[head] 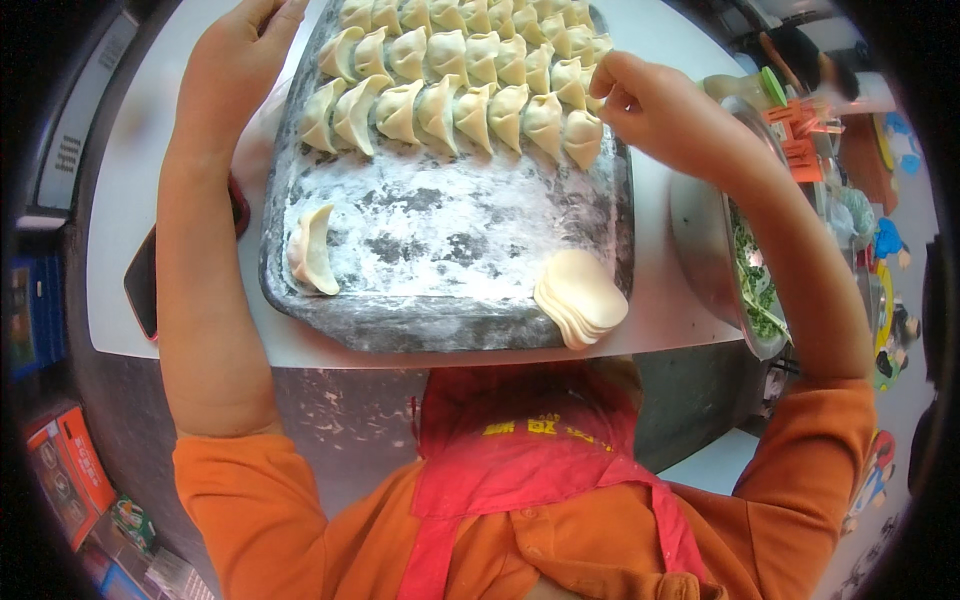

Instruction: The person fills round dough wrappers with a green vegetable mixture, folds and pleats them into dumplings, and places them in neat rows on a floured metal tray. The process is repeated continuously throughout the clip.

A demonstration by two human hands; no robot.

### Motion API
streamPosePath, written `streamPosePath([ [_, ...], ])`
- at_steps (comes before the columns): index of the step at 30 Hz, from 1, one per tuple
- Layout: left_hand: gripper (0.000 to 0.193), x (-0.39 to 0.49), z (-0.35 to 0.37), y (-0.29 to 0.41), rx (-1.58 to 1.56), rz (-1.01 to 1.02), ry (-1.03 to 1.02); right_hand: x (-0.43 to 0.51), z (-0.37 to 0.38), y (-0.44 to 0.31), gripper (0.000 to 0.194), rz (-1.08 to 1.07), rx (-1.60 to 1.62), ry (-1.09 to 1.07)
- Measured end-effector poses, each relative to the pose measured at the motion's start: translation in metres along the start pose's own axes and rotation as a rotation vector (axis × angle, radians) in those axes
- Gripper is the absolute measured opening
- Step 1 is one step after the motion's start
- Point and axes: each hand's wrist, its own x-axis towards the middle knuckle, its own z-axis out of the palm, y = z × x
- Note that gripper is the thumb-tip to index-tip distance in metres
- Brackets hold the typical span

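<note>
A dark, flour-dusted tray point(450, 225) lies before me, with rows of folded dumplings point(397, 112) across its far part. One single dumpling point(313, 251) rests apart at the near left. A stack of round dough wrappers point(581, 292) overhangs the near right corner and rim. My left hand point(240, 64) is beside the tray's far left edge, its fingers partly cut off by the picture's top. My right hand point(645, 105) is at the right edge with fingers curled, touching or nearly touching the end dumplings. Whether it grips one or the rim is hidden.
The tray stands on a white table point(135, 187). A phone point(142, 285) lies under my left forearm. To the right, a metal bowl point(701, 240) holds chopped green filling point(757, 292), partly behind my right arm. A green-lidded jar point(742, 88) and an orange basket point(795, 142) stand beyond.
</note>
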Motion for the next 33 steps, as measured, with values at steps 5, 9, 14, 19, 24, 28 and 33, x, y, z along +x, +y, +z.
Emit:
streamPosePath([
  [5,0.034,0.0,-0.003,0.003,-0.006,-0.087,-0.021,0.006,-0.009,-0.023,0.018,0.476,0.201,-0.254],
  [9,0.035,0.0,-0.002,0.004,-0.064,-0.054,-0.018,0.003,-0.002,-0.022,0.016,0.531,0.378,-0.272],
  [14,0.035,0.003,-0.004,0.008,-0.022,-0.073,-0.033,0.005,0.014,-0.013,0.012,0.561,0.545,-0.161],
  [19,0.035,0.0,-0.002,0.004,-0.043,-0.038,-0.015,0.003,0.012,-0.012,0.012,0.555,0.585,-0.181],
  [24,0.035,-0.002,-0.001,0.007,-0.018,-0.066,-0.032,0.003,0.011,-0.011,0.011,0.493,0.669,-0.187],
  [28,0.035,-0.001,-0.004,0.015,-0.039,-0.071,-0.043,0.006,0.015,-0.007,0.01,0.448,0.671,-0.185],
  [33,0.033,-0.004,0.001,0.016,-0.084,-0.037,0.033,0.007,0.016,-0.01,0.009,0.403,0.604,-0.179],
])
